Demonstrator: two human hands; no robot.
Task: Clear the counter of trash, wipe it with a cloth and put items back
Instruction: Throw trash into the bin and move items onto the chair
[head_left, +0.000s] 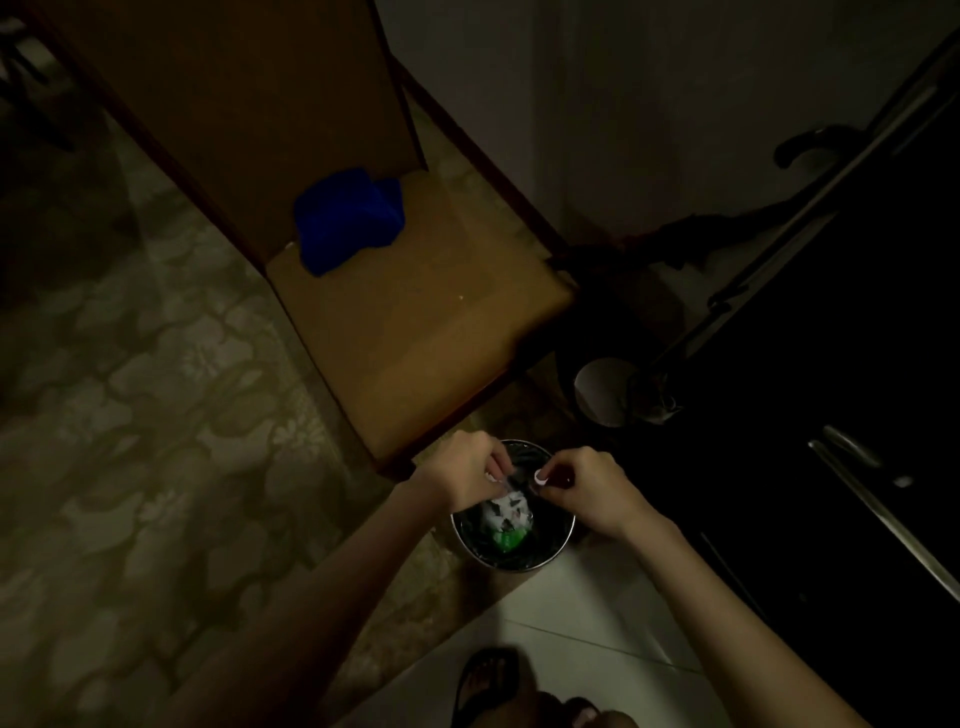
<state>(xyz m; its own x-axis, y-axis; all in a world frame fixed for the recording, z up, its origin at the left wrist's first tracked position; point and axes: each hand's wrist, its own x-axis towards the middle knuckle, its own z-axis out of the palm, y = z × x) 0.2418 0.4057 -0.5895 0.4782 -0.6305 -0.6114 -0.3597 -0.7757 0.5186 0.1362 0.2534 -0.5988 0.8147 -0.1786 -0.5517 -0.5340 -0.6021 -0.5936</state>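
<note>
Both hands over bin: left hand and right hand pinching clear crumpled wrapper between them, above bin. Blue cloth on chair seat, well beyond my hands.

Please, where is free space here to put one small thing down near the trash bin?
The chair seat is bare in front of the blue cloth, toward the bin. White floor tiles below the trash bin are also bare. Over the bin it is crowded: left hand and right hand hold a clear wrapper there.
</note>
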